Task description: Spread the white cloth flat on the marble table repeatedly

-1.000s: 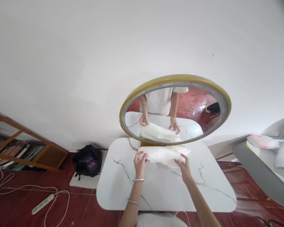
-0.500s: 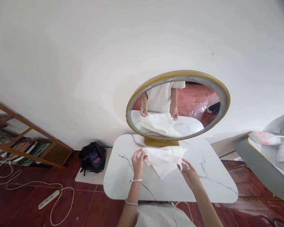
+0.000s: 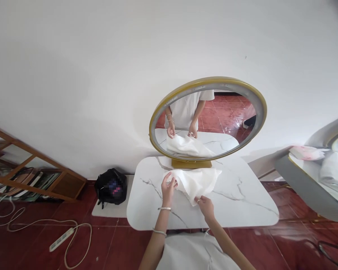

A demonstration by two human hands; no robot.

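Observation:
A thin white cloth (image 3: 198, 180) lies crumpled and partly folded on the white marble-patterned table (image 3: 242, 202), just in front of the mirror's base. My left hand (image 3: 168, 185) pinches the cloth's left end between thumb and fingers. At the cloth's near corner, my right hand (image 3: 205, 206) has its fingers closed on the edge. Behind the cloth stands a round, gold-rimmed mirror (image 3: 208, 120), which reflects both hands and the cloth.
A black bag (image 3: 111, 186) sits on a pale mat left of the table. Farther left are a wooden shelf (image 3: 30, 165) and a power strip (image 3: 61, 240) with a looping cable on the red tiled floor. Another table (image 3: 307, 187) with white items stands right.
My right hand has moved left from the cloth's right side to its near corner and now grips there. My left hand stays at the left end. The view has shifted slightly.

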